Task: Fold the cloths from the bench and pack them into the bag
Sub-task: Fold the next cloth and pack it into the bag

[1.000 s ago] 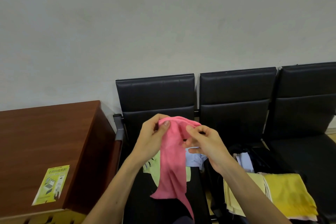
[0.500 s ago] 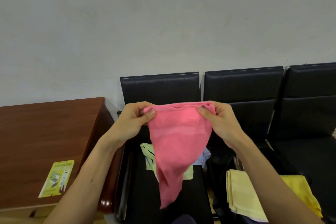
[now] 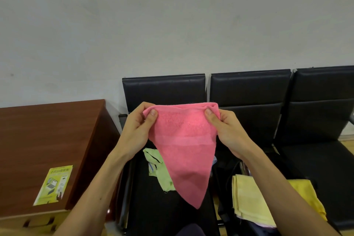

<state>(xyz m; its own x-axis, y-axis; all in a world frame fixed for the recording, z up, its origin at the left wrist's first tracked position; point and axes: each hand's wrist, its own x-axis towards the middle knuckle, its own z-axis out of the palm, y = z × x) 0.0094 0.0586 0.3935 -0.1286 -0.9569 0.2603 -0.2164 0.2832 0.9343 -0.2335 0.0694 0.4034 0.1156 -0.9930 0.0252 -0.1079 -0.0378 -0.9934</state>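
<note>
pink cloth held up by its top edge over the bench, ready for a fold

the black bench (image 3: 249, 92) is set against the wall (image 3: 172, 25), with a wooden cabinet (image 3: 47, 140) beside its left end. above the left seat the pink cloth (image 3: 183, 149) is held in the air, its top edge stretched level so that the rest hangs free to a point, presumably to be squared for folding. a pale yellow cloth (image 3: 249, 197) is laid folded at the middle seat on something dark; whether that is the bag cannot be told. a green cloth (image 3: 162, 174) is left crumpled on the left seat. the pink cloth's top corners are pinched between thumb and curled fingers, one by the left hand (image 3: 138, 132), one by the right hand (image 3: 228, 132).
</note>
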